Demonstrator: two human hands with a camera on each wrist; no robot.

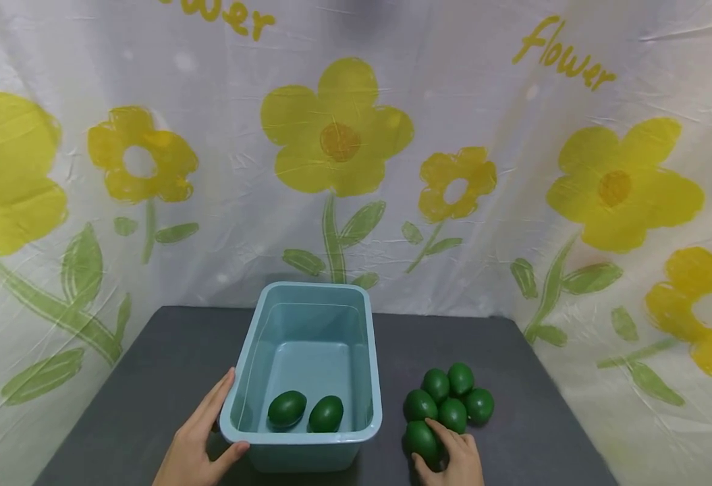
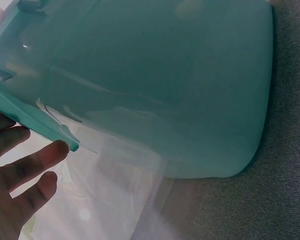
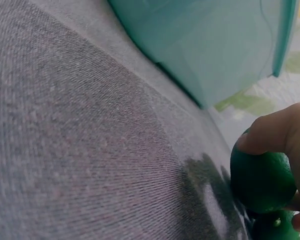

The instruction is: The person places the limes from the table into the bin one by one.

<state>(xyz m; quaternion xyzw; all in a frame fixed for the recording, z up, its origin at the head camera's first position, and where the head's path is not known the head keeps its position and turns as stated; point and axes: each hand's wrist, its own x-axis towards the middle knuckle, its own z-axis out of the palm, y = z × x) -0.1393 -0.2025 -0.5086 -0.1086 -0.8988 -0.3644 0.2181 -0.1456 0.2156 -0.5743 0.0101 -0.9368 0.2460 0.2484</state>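
Observation:
A light blue plastic bin stands on the table with two green limes lying near its front end. My left hand rests on the bin's front left corner, thumb at the front rim, fingers extended along the left side. In the left wrist view, those fingertips touch the rim's edge. To the right of the bin, my right hand pinches the nearest lime of a cluster between thumb and fingers. The right wrist view shows this lime low at the table, with another lime beside it.
Several more limes sit close together just beyond my right hand. The dark grey table runs back to a white curtain printed with yellow flowers, which also hangs along both sides.

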